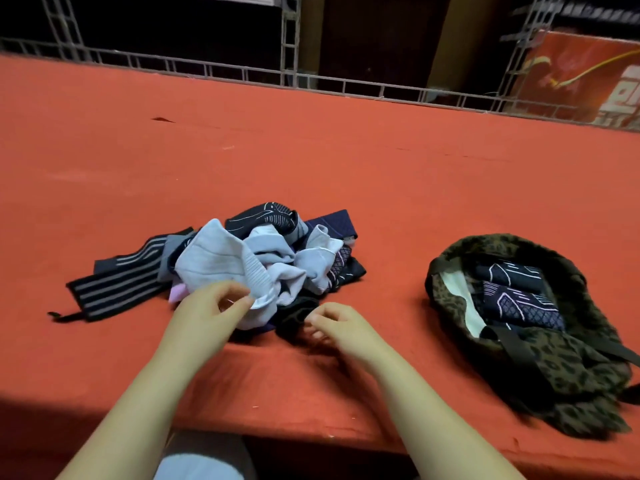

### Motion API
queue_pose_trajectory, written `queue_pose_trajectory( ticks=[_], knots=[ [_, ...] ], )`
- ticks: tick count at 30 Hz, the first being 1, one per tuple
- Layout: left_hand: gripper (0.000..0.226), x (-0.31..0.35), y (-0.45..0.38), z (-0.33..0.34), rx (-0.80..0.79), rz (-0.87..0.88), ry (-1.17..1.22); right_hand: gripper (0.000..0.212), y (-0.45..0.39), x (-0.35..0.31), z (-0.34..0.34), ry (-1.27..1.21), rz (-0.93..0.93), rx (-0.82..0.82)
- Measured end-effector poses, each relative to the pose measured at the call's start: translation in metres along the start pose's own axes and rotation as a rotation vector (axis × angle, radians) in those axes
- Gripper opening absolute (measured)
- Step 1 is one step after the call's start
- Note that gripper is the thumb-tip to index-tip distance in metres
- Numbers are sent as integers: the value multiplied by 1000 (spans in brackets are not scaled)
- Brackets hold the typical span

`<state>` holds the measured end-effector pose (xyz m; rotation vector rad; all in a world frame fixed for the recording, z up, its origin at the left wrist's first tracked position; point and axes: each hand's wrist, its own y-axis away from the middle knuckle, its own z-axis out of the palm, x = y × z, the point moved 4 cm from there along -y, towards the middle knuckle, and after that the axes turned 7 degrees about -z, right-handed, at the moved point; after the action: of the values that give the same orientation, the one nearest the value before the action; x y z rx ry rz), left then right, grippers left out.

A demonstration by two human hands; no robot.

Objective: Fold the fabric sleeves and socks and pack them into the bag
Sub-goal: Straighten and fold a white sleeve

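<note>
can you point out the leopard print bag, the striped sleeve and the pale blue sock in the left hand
leopard print bag (568,372), head view, on its near outer flap
striped sleeve (114,289), head view, mid-length on the stripes
pale blue sock (214,261), head view, on its broad flat part
left hand (211,313), head view, back of hand

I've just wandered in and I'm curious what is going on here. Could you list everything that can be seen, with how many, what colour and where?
Pile of unfolded fabric sleeves and socks: one heap, pale lilac-grey, navy and black, middle of the table.
Black sleeve with grey stripes: one, stretched flat at the pile's left edge.
Furry leopard-print bag: one, brown and black, lying open at the right.
Folded dark patterned pieces: at least two, navy with pale lines, inside the bag.
Red cloth-covered table: one, fills the view.
Grey metal truss frame: behind the table.
Red banner: one, far right background.
Left hand: pinches a pale sock at the pile's near edge.
Right hand: fingers curled at a black piece.
</note>
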<state>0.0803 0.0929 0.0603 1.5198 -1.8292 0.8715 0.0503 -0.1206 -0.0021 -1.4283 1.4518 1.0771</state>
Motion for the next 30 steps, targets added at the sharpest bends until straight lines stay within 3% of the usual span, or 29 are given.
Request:
queue_pose_trajectory(
  ticks=[2, 6, 8, 10, 12, 17, 21, 25, 27, 30],
  knots=[
    [15, -16, -8, 7, -1, -11, -49, 15, -1, -4, 15, -66, 4, 30],
    [65, -38, -18, 34, -51, 30, -224, 10, 6, -6, 24, -150, 6, 138],
    [55, -45, -21, 42, -35, -3, -269, 19, 14, -5, 19, -158, 7, 206],
    [30, -42, -21, 42, 14, 35, -252, 27, 22, -9, 12, -158, -37, 276],
    [28, -36, -18, 40, -19, 107, -120, 39, 29, -20, 5, -137, -150, 323],
    [61, -9, 7, 42, -545, 113, 354, 57, 49, -55, -4, 149, -503, 367],
    [90, 15, 30, 42, -798, 167, 585, 71, 62, -68, -3, 412, -652, 325],
    [66, 29, 48, 47, -991, 179, 690, 77, 68, -62, 4, 453, -601, 218],
    [48, 28, 50, 51, -977, 147, 663, 74, 72, -55, 3, 378, -518, 230],
    [25, 22, 49, 57, -868, 82, 625, 53, 79, -48, 4, 172, -356, 226]
  ],
)
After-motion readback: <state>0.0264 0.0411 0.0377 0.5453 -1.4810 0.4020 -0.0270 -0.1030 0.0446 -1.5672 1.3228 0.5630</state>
